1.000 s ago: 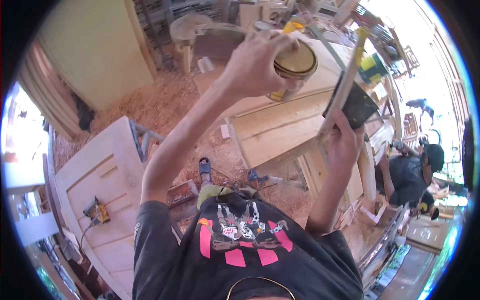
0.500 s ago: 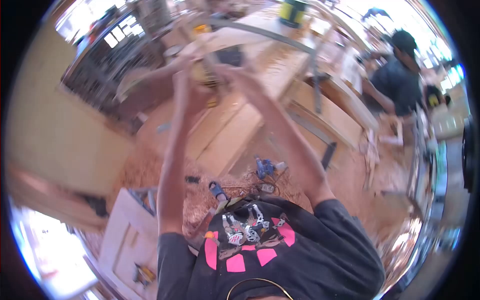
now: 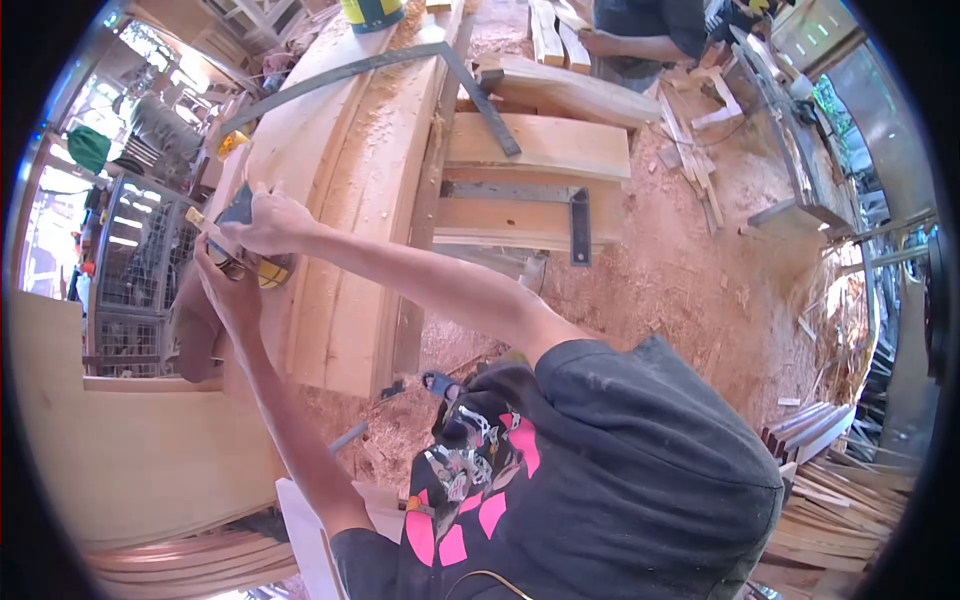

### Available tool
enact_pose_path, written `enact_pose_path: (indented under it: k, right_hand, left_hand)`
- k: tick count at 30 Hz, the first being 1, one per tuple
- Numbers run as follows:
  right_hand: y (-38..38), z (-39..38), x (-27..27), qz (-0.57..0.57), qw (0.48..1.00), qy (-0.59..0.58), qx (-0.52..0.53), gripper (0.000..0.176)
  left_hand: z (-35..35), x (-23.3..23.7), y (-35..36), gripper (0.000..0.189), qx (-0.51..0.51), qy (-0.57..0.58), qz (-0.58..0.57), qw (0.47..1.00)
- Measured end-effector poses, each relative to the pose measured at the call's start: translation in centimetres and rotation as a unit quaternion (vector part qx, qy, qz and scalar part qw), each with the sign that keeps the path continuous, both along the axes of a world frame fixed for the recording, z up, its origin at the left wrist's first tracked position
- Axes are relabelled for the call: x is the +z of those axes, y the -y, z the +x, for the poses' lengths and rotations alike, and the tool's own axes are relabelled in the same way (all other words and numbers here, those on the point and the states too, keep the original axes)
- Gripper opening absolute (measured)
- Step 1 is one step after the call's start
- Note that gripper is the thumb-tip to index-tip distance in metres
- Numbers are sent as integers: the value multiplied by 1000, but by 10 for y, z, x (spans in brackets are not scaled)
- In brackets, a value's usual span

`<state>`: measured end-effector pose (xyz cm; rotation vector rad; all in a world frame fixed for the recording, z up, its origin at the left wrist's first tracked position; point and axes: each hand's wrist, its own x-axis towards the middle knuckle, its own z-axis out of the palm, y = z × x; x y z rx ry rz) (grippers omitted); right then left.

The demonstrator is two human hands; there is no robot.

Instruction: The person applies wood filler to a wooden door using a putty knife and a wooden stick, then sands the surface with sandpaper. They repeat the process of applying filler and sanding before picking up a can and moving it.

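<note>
At the left edge of the plank-topped bench (image 3: 350, 330), my two hands are close together. My left hand (image 3: 232, 285) curls from below round a yellow and dark tool (image 3: 272, 271), mostly hidden, whose kind I cannot make out. My right hand (image 3: 278, 222) is closed above it, by a dark, pointed flat piece (image 3: 237, 207). A short pale wooden piece (image 3: 205, 222) sticks out to the left between the hands. Whether these parts belong together cannot be seen. Wood shavings (image 3: 385, 125) lie along the planks.
A large steel square (image 3: 370, 66) lies across the planks, and a smaller square (image 3: 530, 190) rests on the boards beside them. A yellow and dark green tub (image 3: 372, 12) stands at the far end. Another person's arm (image 3: 635, 46) shows at the top. Offcuts (image 3: 695, 165) litter the shaving-covered floor.
My view has turned, so the bench and my hands now appear farther left. The hands remain together at the tool, with the right one now over the left.
</note>
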<state>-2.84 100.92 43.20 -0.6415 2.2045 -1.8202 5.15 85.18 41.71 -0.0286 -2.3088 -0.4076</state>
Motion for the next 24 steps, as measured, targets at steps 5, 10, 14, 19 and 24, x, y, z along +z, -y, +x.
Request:
enact_pose_path:
  k: [5,10,14,19,24]
  right_hand:
    - [-22,-10,-33,-218,973,-74,9,93]
    - [-163,-28,-37,-173,980,39,96,59]
    - [-249,-17,-44,-145,987,18,-68,40]
    - [-276,-2,-60,-130,991,30,0,38]
    - [-240,28,-98,-105,948,28,298,41]
  left_hand:
    - [5,-2,8,88,4,-17,-124,992]
    - [68,9,-10,96,91,11,-124,988]
    - [110,-2,-12,92,109,-4,-32,993]
    - [178,-16,-19,72,235,-33,-7,971]
    - [277,-70,-12,67,365,-106,-23,925]
